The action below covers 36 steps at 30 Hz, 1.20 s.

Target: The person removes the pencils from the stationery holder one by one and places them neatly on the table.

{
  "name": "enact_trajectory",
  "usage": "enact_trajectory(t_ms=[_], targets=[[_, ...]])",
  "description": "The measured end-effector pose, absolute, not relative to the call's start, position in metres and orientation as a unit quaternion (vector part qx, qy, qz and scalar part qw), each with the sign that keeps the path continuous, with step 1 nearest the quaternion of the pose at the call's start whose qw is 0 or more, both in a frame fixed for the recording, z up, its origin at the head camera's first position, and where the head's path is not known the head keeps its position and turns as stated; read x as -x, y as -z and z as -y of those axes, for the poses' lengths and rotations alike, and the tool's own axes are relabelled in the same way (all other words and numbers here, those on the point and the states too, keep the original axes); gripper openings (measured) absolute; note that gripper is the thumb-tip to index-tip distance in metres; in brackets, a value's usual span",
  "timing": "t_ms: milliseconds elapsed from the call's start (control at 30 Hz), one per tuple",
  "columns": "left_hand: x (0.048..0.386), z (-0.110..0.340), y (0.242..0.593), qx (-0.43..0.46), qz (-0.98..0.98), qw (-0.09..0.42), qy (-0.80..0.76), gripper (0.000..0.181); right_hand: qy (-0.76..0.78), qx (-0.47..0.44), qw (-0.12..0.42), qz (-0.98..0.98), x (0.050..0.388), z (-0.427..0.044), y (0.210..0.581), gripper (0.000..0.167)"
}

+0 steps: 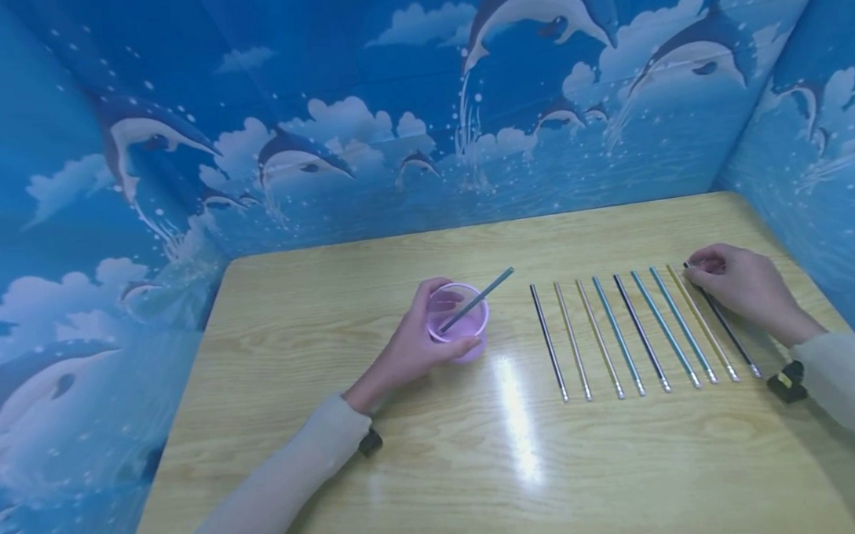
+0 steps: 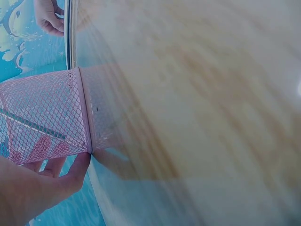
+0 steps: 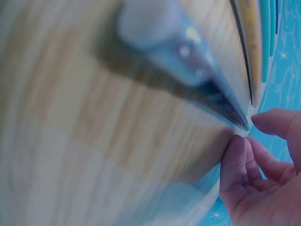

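My left hand (image 1: 426, 342) grips a pink mesh pencil cup (image 2: 47, 92) around its side, and the cup stands on the table. One grey-green pencil (image 1: 486, 293) leans inside, its upper end sticking out past the rim. Over on the right, my right hand (image 1: 742, 287) pinches the far end of a dark pencil (image 1: 734, 331) between thumb and fingers. That pencil lies on the tabletop, its white eraser end (image 3: 146, 23) towards me. Left of it lies a yellow pencil (image 1: 705, 324), then several more pencils (image 1: 617, 335) in a slanted row.
The light wood table (image 1: 316, 318) has a bright glare patch in front of the cup. Blue dolphin-print sheets (image 1: 366, 128) wall it in at the back and sides. Dark wrist straps (image 1: 787, 383) sit at both cuffs.
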<state>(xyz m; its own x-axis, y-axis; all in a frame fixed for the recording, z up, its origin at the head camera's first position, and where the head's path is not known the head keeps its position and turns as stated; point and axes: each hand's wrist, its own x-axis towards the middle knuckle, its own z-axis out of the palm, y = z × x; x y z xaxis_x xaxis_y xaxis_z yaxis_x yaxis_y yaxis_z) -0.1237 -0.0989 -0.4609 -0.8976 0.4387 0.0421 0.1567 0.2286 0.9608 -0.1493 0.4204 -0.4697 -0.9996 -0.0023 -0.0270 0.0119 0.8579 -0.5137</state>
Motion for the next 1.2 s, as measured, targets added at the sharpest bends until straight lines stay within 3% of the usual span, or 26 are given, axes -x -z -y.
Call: enact_trajectory(t_ms=[400, 500, 633, 700, 967, 1200], targets=[[0.126, 0.096, 0.462, -0.199, -0.772, 0.118, -0.593, 0.087, 0.336, -0.078, -0.015, -0.938, 0.133, -0.407, 0.454, 0.057], [0.126, 0.096, 0.462, -0.199, -0.774, 0.118, -0.590, 0.087, 0.385, -0.089, -0.029, -0.918, 0.126, -0.398, 0.446, 0.050], [0.125, 0.097, 0.464, -0.197, -0.777, 0.114, -0.587, 0.087, 0.484, -0.096, -0.041, -0.869, 0.116, -0.381, 0.437, 0.020], [0.125, 0.099, 0.464, -0.197, -0.774, 0.114, -0.590, 0.088, 0.526, -0.096, -0.048, -0.844, 0.113, -0.371, 0.433, 0.012], [0.123, 0.099, 0.464, -0.196, -0.773, 0.120, -0.592, 0.088, 0.642, -0.059, -0.078, -0.760, 0.101, -0.330, 0.429, 0.016], [0.124, 0.099, 0.462, -0.198, -0.776, 0.113, -0.588, 0.090, 0.647, -0.027, -0.073, -0.758, 0.104, -0.290, 0.423, 0.017]])
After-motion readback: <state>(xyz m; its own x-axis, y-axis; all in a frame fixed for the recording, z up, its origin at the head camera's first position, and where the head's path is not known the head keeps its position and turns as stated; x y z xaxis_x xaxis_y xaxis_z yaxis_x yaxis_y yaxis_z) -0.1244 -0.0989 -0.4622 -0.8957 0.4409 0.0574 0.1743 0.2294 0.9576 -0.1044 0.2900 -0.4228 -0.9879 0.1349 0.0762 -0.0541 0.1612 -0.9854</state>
